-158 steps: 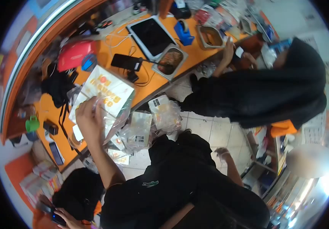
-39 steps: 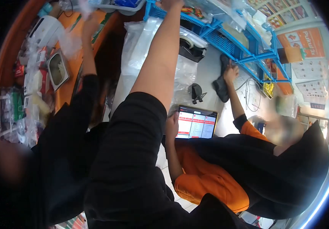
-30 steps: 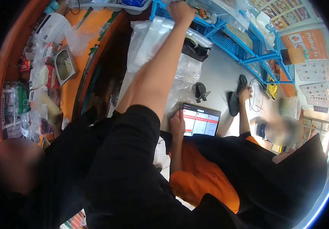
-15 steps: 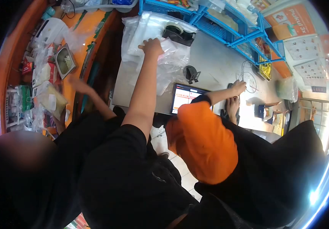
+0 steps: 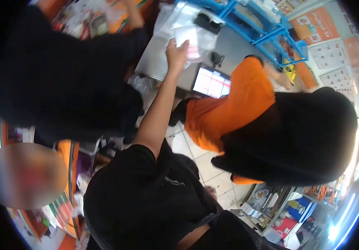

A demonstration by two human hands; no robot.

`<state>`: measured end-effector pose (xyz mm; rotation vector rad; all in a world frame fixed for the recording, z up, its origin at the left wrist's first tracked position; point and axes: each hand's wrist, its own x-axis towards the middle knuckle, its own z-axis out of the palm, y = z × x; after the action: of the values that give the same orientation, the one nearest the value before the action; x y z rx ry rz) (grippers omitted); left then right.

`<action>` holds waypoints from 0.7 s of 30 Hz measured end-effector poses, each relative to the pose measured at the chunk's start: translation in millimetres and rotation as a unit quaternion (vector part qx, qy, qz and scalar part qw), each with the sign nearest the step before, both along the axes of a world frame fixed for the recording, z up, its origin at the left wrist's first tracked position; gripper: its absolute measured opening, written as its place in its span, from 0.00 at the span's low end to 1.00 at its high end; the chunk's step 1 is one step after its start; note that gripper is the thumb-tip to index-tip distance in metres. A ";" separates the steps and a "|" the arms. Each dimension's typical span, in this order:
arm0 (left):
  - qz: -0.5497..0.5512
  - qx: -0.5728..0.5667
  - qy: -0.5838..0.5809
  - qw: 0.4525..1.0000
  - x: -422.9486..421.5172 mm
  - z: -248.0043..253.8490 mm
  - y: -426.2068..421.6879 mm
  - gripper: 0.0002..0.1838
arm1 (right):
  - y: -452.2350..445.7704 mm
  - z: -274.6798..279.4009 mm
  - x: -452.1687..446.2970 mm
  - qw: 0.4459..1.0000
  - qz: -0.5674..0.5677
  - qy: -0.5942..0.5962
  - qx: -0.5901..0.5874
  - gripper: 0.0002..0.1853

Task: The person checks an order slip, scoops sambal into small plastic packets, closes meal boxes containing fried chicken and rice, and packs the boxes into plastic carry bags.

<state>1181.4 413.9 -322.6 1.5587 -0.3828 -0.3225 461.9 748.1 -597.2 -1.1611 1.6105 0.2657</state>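
Note:
My left hand [image 5: 177, 56] is closed on a flat white packet with a pink lower part [image 5: 186, 37], which looks like folded plastic bags. The thumb lies on its right side and the fingers are partly hidden. Beneath it, clear plastic bags [image 5: 156, 46] lie on the grey counter [image 5: 233, 43]. Behind the packet stands a black tape dispenser [image 5: 208, 23]. A blurred skin-coloured patch beside my black shirt may be my right hand [image 5: 210, 193]; its fingers cannot be made out.
A co-worker in an orange sleeve [image 5: 246, 96] stands at the right by a lit tablet [image 5: 211, 82]. Another person in black [image 5: 71, 79] leans over the left counter. Blue baskets [image 5: 267, 33] stand at the back. A cluttered shelf [image 5: 271, 204] is at the lower right.
My left hand has lifted from the plastic bags and now holds the white and pink packet. The person at left has moved closer, and the orange-sleeved co-worker has shifted. My view has turned.

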 end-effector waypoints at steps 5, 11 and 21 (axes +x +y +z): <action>-0.100 -0.031 0.087 0.991 -103.0 37.2 159.7 0.16 | -99.8 84.5 71.1 0.942 0.316 0.058 -0.094 0.15; -0.158 0.086 -0.029 0.983 -211.0 15.9 348.2 0.21 | -114.1 177.0 234.6 0.907 0.267 -0.324 -0.033 0.18; 0.028 0.185 -0.265 0.946 -247.5 53.6 556.3 0.29 | 35.2 239.7 443.7 0.893 0.144 -0.398 0.152 0.09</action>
<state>933.9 970.1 -269.0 2.0207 -0.7252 0.0882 905.6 783.2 -357.5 -1.0618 0.6488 0.1840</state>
